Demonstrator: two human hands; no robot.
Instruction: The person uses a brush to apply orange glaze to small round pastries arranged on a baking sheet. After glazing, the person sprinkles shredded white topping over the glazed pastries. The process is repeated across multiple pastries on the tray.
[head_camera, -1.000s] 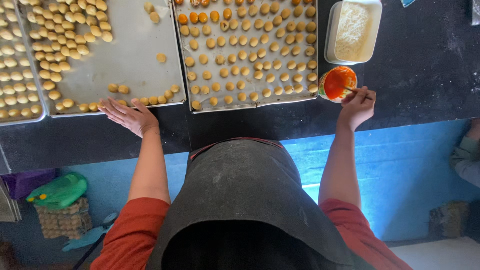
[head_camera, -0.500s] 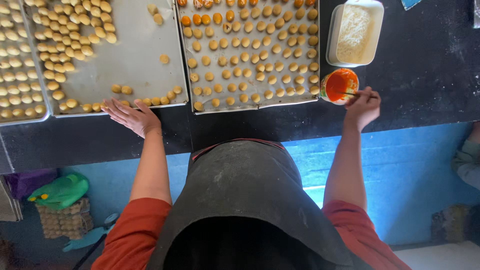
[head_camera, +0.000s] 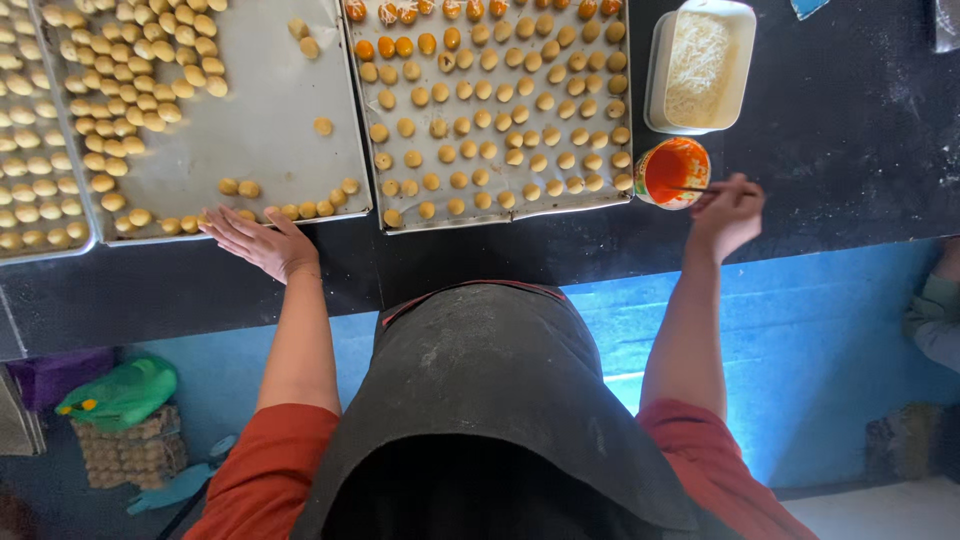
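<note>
1. Head view: the right hand's (head_camera: 728, 212) fingers (head_camera: 722, 190) pinch a thin brush (head_camera: 700, 189) whose tip sits in the orange cup (head_camera: 672, 172). The left hand's (head_camera: 255, 240) fingers (head_camera: 222, 221) are spread flat, holding nothing, on the dark surface (head_camera: 850, 130) at the near edge of the middle tray (head_camera: 265, 110).
2. The cup stands just beside the right tray's (head_camera: 490, 213) near right corner. A white tub (head_camera: 652, 90) of pale shreds stands just behind it.
3. The right tray holds rows of dough balls (head_camera: 480, 120); those at the far left are orange. The middle tray is bare across its centre. A third tray (head_camera: 45, 245) is cut off at left.
4. Open surface lies right of the tub and along the near edge.
5. Below, by the blue wall, lie a green bag (head_camera: 120, 390) and an egg carton (head_camera: 125, 450).
</note>
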